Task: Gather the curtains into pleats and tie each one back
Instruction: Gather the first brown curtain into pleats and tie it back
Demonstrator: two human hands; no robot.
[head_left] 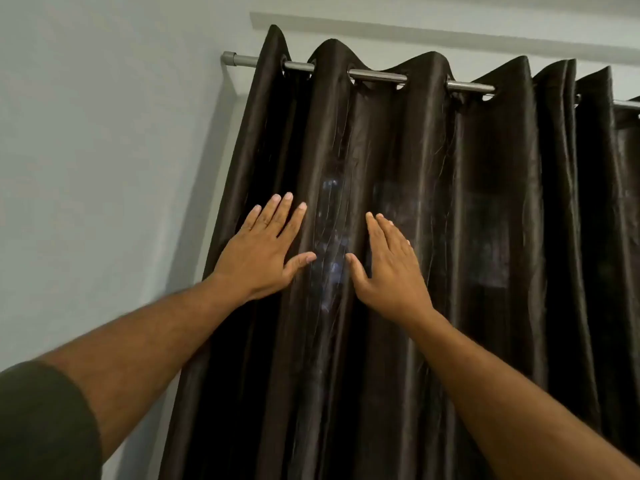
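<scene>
Hanging from a metal rod by its eyelets, the dark brown curtain falls in broad, glossy folds across most of the view. Both hands lie flat against it with fingers straight and nothing pinched or grasped. The left hand rests on a fold near the curtain's outer edge, fingers fanned upward and thumb stretched toward the other hand. The right hand lies on the next fold over, fingers held close together and pointing up, thumb reaching back toward the left one. Between the two thumbs runs a narrow, creased strip of fabric with a faint bluish sheen. Above the fingertips the cloth rises in waves over the rod. Beyond the left hand is a pale wall, and a dark green sleeve covers that upper arm.
</scene>
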